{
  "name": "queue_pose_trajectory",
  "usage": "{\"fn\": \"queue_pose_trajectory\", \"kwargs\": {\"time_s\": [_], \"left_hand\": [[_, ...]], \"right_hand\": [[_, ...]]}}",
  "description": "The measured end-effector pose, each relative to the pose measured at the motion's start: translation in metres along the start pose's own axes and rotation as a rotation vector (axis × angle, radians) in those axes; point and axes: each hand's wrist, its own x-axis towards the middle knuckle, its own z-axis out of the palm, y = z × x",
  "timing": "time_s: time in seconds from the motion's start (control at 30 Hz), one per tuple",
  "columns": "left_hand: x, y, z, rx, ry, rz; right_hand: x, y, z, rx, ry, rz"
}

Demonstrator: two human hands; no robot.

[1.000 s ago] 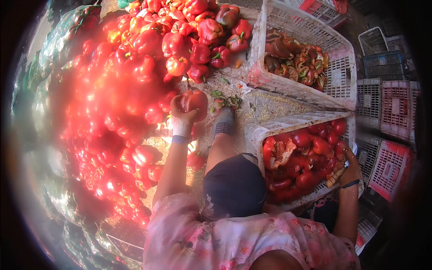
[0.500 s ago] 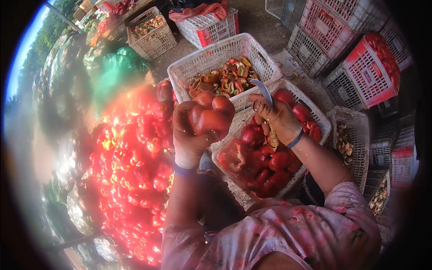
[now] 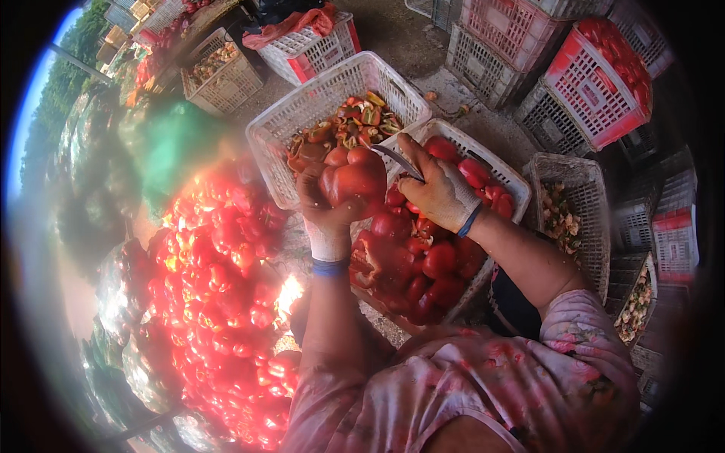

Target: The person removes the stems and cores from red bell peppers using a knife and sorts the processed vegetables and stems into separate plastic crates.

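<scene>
My gloved left hand (image 3: 326, 213) is closed round a large red bell pepper (image 3: 356, 181). In my gloved right hand (image 3: 442, 189) is a knife with a curved blade (image 3: 398, 161); its handle is hidden in my fist. The blade points left, its tip close to the pepper's upper edge; I cannot tell whether it touches. Below both hands stands a white crate (image 3: 504, 166) of red peppers (image 3: 430, 260). Just beyond it, a second white crate (image 3: 264, 162) holds cut pepper pieces (image 3: 351, 124), red with some green and yellow.
A big heap of red peppers (image 3: 219, 302) lies at my left, partly washed out by glare. Stacked crates (image 3: 491, 57) rise at the far right, one red-and-white crate (image 3: 593, 94) full of peppers. A crate (image 3: 570, 219) with pale scraps stands right of my right forearm.
My right hand has turned the knife from pointing up to pointing left and brought it near the pepper. Pale bits that hung below the right hand are gone from there. The view has shifted.
</scene>
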Motion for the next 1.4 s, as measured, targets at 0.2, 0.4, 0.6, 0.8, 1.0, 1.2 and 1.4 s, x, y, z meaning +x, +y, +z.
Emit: {"fn": "queue_pose_trajectory", "kwargs": {"time_s": [0.2,0.4,0.6,0.8,1.0,1.2,1.4], "left_hand": [[0.016,0.004,0.029,0.219,-0.2,0.218],[0.017,-0.017,0.022,0.167,-0.129,0.114],[0.024,-0.04,0.023,-0.519,-0.009,-0.181],[0.025,-0.057,0.022,-0.781,-0.068,-0.378],[0.034,-0.054,0.01,-1.077,0.072,-0.535],[0.035,-0.052,0.019,-0.69,-0.181,-0.277],[0.016,-0.082,0.028,-0.12,-0.292,-0.405]], "right_hand": [[-0.012,0.013,0.0,0.005,-0.046,0.061],[-0.01,-0.006,0.004,0.246,-0.192,0.304],[-0.029,0.029,0.045,0.107,-0.17,0.269],[-0.034,0.055,0.04,-0.007,-0.088,0.079],[-0.047,0.037,0.023,-0.043,-0.177,0.004],[0.0,0.022,-0.024,0.748,-0.181,0.364],[0.005,0.022,-0.025,0.731,-0.197,0.419]]}}
